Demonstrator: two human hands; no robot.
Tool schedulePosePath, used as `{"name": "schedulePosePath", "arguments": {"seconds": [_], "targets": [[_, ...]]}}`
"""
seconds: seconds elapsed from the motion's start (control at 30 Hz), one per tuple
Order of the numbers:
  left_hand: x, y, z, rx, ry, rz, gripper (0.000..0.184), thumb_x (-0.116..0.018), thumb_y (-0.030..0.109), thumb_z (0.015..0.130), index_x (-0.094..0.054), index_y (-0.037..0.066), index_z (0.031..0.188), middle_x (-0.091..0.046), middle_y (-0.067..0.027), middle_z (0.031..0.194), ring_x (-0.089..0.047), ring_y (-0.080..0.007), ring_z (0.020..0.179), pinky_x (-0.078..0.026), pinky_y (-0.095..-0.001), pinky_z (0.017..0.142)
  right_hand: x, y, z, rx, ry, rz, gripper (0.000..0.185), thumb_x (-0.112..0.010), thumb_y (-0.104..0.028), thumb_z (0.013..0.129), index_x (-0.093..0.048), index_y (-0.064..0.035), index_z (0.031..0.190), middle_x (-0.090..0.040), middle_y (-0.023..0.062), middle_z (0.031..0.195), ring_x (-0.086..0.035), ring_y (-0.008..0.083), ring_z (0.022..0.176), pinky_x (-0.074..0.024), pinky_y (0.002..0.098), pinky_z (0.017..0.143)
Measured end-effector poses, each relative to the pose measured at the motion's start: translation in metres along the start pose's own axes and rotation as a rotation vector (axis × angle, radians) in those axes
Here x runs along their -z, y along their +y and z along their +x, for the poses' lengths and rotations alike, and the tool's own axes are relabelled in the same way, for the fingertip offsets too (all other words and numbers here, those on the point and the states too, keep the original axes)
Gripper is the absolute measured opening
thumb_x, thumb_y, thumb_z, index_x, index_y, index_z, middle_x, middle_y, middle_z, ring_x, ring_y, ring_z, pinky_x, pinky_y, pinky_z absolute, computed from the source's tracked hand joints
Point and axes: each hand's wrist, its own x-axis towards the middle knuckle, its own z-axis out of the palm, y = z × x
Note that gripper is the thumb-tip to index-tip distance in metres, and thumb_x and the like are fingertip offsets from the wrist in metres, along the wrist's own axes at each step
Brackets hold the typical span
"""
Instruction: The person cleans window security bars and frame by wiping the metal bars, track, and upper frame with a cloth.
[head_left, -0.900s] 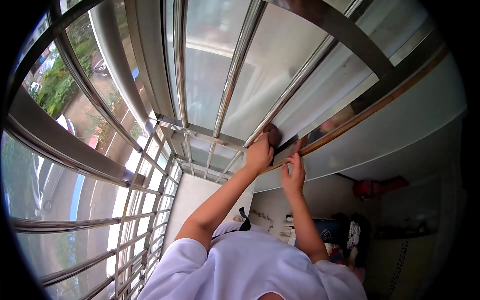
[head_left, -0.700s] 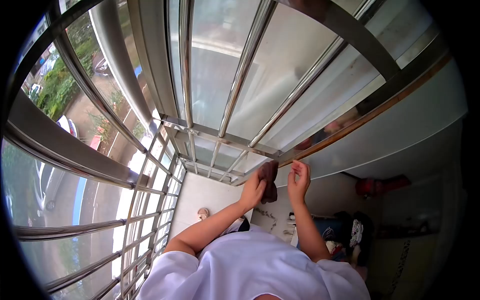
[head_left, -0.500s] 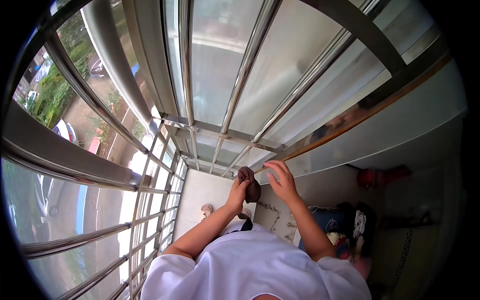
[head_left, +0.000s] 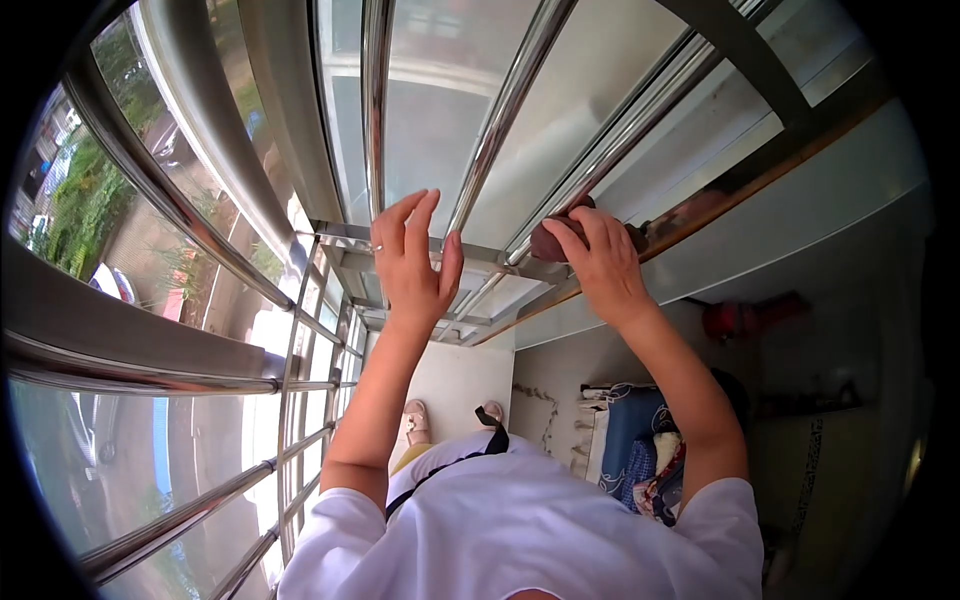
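My right hand (head_left: pixel 608 265) is closed on a dark brown cloth (head_left: pixel 550 242), which is bunched at the lower part of a shiny metal bar (head_left: pixel 650 145). Some of the cloth is hidden behind my fingers. To the left, my left hand (head_left: pixel 412 262) is raised with its fingers apart and nothing in it. It is in front of the upright bars, close to another metal bar (head_left: pixel 374 120) and the flat crossbar (head_left: pixel 350 240); whether it touches them I cannot tell. A frosted glass pane (head_left: pixel 430 110) stands behind the bars.
Metal railings (head_left: pixel 180 480) run along the left side, with a street and plants (head_left: pixel 95 190) outside. A wooden-edged ledge (head_left: pixel 720 225) slopes along the right. Folded fabrics (head_left: pixel 640 450) lie below my right arm, with a red object (head_left: pixel 735 320) farther right. White floor (head_left: pixel 460 375) shows under my feet.
The brown cloth has passed from my left hand to my right hand and is now up at the bar. Both hands have moved up and apart; the left one has opened.
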Motion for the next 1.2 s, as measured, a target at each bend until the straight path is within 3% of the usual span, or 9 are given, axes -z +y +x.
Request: {"name": "schedulePosePath", "arguments": {"seconds": [0.13,0.23,0.4,0.47,0.6,0.73,0.8,0.93,1.2], "targets": [[-0.024,-0.017,0.015,-0.047,-0.022,-0.007,0.053,-0.068,0.025,0.08,-0.049,0.005,0.126,-0.061,-0.0101,0.1,-0.056,-0.0324,0.093,-0.044,-0.0403,0.08,-0.009,-0.002,-0.013,0.111,-0.122,0.069,0.046,-0.058,-0.002,0.076,-0.055,-0.0078,0.121,-0.045,0.0082,0.114,-0.055,0.0288,0.096,-0.0475,0.0395,0.082],[-0.041,-0.048,-0.01,0.342,-0.8,-0.178,0.051,-0.061,0.048,0.084,-0.051,0.006,0.11,-0.061,-0.0109,0.078,-0.06,-0.0339,0.075,-0.047,-0.0436,0.066,-0.004,0.001,-0.014,0.015,-0.263,0.054,0.031,-0.056,-0.005,0.076,-0.058,-0.0077,0.107,-0.052,0.007,0.103,-0.056,0.0264,0.09,-0.0483,0.0389,0.075],[-0.071,-0.068,-0.051,0.281,-0.675,0.023,0.037,-0.059,0.043,0.085,-0.047,0.008,0.086,-0.057,-0.0097,0.059,-0.058,-0.0353,0.058,-0.045,-0.0445,0.054,-0.006,0.018,0.002,-0.06,-0.487,0.032,0.017,-0.056,-0.009,0.075,-0.059,-0.0083,0.092,-0.056,0.006,0.091,-0.056,0.0238,0.082,-0.0472,0.0365,0.071],[-0.072,-0.068,-0.054,0.264,-0.614,0.04,0.035,-0.059,0.04,0.086,-0.045,0.008,0.081,-0.055,-0.0091,0.054,-0.057,-0.0353,0.054,-0.044,-0.0448,0.051,-0.028,0.028,0.004,0.203,-0.143,-0.133,0.018,-0.055,-0.01,0.074,-0.06,-0.0092,0.091,-0.055,0.0062,0.092,-0.055,0.0234,0.086,-0.047,0.0368,0.073],[-0.067,-0.061,-0.051,0.283,-0.618,0.024,0.029,-0.059,0.034,0.085,-0.046,0.008,0.081,-0.056,-0.0092,0.056,-0.057,-0.0346,0.055,-0.044,-0.0448,0.052,-0.064,0.037,-0.011,0.28,-0.142,-0.442,0.031,-0.053,-0.012,0.074,-0.062,-0.0008,0.102,-0.059,0.0096,0.103,-0.054,0.0241,0.103,-0.0426,0.0327,0.092],[-0.065,-0.058,-0.054,0.321,-0.588,0.043,0.027,-0.061,0.031,0.085,-0.047,0.009,0.081,-0.056,-0.0089,0.056,-0.057,-0.035,0.055,-0.044,-0.0443,0.053,-0.079,0.026,-0.011,0.2,-0.552,-0.444,0.037,-0.054,-0.014,0.077,-0.061,0.0043,0.108,-0.059,0.0134,0.111,-0.051,0.027,0.111,-0.0373,0.0363,0.101],[-0.064,-0.06,-0.055,0.275,-0.573,0.027,0.026,-0.062,0.03,0.085,-0.046,0.009,0.081,-0.056,-0.0087,0.057,-0.057,-0.0351,0.056,-0.044,-0.0442,0.053,-0.093,0.035,-0.009,0.208,-0.54,-0.463,0.036,-0.055,-0.015,0.076,-0.063,0.0031,0.106,-0.059,0.0141,0.112,-0.05,0.0281,0.111,-0.0362,0.0384,0.102],[-0.061,-0.06,-0.056,0.258,-0.571,0.002,0.025,-0.064,0.026,0.084,-0.047,0.009,0.082,-0.056,-0.0084,0.06,-0.057,-0.0347,0.056,-0.044,-0.0437,0.054,-0.126,0.046,-0.008,0.277,-0.26,-0.357,0.024,-0.059,-0.015,0.074,-0.068,-0.0005,0.092,-0.063,0.0107,0.098,-0.058,0.0264,0.09,-0.0455,0.0349,0.081],[-0.059,-0.062,-0.057,0.281,-0.599,-0.119,0.023,-0.065,0.021,0.084,-0.048,0.007,0.089,-0.058,-0.0077,0.064,-0.059,-0.0341,0.059,-0.046,-0.0432,0.055,-0.159,0.045,-0.012,0.327,-0.481,-0.117,0.02,-0.06,-0.015,0.072,-0.069,-0.0014,0.084,-0.064,0.0127,0.086,-0.059,0.0272,0.078,-0.0466,0.0366,0.071]]}}
